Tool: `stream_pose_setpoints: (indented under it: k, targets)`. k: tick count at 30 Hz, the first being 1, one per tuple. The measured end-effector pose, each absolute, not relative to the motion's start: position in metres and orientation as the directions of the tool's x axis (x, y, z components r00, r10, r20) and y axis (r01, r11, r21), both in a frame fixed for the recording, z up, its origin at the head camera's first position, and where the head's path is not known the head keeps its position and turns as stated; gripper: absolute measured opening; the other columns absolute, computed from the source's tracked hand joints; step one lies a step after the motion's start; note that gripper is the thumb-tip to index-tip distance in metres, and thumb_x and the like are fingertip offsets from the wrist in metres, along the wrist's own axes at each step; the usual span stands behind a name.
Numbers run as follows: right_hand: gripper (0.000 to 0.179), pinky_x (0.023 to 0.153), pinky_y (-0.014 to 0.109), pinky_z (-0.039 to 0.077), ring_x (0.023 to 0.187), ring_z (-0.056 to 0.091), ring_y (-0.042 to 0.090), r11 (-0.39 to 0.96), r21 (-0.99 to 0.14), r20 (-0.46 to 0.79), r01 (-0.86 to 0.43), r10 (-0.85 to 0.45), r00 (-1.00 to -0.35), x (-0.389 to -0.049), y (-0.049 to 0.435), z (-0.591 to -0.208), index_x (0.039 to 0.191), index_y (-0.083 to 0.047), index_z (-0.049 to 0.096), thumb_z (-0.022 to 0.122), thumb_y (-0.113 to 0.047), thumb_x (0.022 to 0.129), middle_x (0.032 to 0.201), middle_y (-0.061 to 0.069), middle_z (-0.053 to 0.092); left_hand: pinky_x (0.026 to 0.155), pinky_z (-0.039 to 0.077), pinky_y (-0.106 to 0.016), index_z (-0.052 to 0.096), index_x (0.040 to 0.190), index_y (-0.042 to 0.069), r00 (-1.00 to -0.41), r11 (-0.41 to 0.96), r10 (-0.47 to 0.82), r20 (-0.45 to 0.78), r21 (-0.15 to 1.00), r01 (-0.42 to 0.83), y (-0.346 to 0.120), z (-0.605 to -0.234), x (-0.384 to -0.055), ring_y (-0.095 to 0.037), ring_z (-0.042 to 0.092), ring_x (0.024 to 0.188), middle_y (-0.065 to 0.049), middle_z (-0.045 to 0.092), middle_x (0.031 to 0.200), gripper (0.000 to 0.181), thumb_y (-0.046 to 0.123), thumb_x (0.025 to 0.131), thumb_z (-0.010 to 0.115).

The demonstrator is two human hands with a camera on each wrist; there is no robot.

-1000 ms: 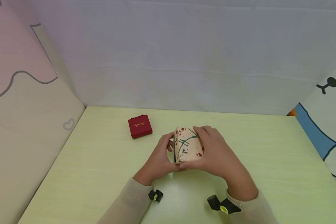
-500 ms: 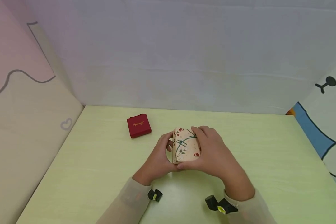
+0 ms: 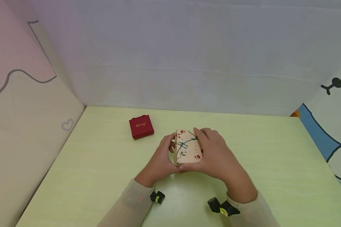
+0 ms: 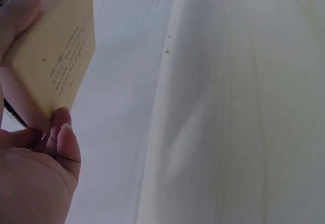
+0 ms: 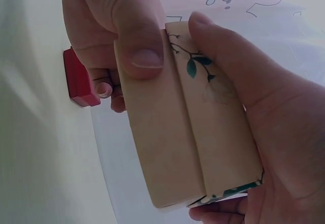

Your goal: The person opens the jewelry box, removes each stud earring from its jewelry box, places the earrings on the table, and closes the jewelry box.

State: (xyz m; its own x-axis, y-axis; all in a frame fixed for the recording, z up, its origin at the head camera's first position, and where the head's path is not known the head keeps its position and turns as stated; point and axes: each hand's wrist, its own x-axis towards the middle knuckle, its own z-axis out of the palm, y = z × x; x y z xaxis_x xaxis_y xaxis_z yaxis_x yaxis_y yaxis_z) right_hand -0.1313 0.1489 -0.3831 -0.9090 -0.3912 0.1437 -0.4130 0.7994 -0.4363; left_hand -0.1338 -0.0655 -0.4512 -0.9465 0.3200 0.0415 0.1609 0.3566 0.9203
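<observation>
1. As we look down, the floral box point(image 3: 188, 146) lies between the left hand point(image 3: 162, 161) and the right hand point(image 3: 217, 154), above the table point(image 3: 102, 170), touching both; its seam point(image 5: 186, 107) follows its long axis.
2. The left hand grips the plain part point(image 5: 155, 132).
3. We see the right hand curled round the patterned part point(image 5: 216, 137), angled inward.

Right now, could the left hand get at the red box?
Probably not without letting go: the left hand grips the flowered box. Otherwise, nothing visible stands between it and the red box.
</observation>
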Motion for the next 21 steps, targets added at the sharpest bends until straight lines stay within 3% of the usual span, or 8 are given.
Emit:
stream_pose_setpoints:
  k: [21]
  targets:
    - [0.13, 0.097, 0.047, 0.045, 0.119, 0.051, 0.029, 0.788, -0.448, 0.13, -0.422, -0.41, -0.903, -0.1341, 0.151, -0.3865, 0.157, -0.006, 0.042, 0.077, -0.086, 0.061, 0.138, 0.012, 0.052, 0.092, 0.048, -0.045, 0.03, 0.159, 0.021, -0.948, 0.347, 0.318, 0.033, 0.926, 0.149, -0.0665, -0.4508, -0.1345, -0.016, 0.044, 0.113, 0.006, 0.043, 0.136, 0.114, 0.033, 0.069, 0.098]
